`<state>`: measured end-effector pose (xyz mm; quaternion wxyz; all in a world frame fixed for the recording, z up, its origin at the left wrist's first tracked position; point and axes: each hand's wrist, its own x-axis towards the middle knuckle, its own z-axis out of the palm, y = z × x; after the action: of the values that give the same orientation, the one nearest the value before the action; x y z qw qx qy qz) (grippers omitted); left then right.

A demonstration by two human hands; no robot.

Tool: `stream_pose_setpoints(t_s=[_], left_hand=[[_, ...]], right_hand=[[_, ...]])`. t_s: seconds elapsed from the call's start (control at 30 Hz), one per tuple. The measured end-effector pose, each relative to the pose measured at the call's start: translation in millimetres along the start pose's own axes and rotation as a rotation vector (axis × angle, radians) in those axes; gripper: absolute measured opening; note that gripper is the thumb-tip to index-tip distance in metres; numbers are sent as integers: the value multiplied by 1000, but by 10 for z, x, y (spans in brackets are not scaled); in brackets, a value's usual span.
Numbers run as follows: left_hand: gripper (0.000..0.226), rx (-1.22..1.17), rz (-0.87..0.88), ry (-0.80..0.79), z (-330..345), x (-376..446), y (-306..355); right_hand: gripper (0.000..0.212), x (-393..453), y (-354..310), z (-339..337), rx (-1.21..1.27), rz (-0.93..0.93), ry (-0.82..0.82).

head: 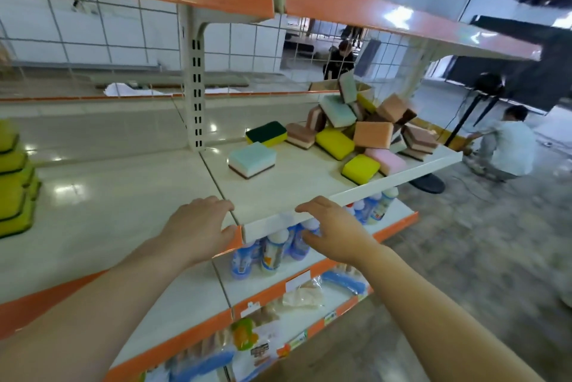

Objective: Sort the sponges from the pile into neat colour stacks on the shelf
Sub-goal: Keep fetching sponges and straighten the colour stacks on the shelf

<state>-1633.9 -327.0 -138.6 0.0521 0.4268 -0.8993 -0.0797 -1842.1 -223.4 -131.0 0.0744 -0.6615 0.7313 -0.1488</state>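
Cream shelf [130, 196], orange-lipped. Sponge pile [368, 125] heaped at its far right corner, spilling toward the right edge. Yellow-green stack [15, 180] at the left edge. Left hand [198, 227] at the front edge, fingers loosely curved, gripping nothing. Right hand [334, 230] alongside, fingers spread, empty. Lone teal sponge [252, 159] mid-shelf.

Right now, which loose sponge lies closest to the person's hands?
The pale blue sponge with a white layer and brown base. It sits alone on the shelf, apart from and in front of the pile.
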Motion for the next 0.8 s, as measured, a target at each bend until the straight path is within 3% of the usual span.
stream_pose_setpoints(t_s=[0.5,0.8], left_hand=[[51,9,38,-36,52,1086,-77],[71,42,21,-62,170,1697,-122]], right_hand=[[47,715,544,-102,-61,89,-23],[46,1098,799,-34,-54,134,-7]])
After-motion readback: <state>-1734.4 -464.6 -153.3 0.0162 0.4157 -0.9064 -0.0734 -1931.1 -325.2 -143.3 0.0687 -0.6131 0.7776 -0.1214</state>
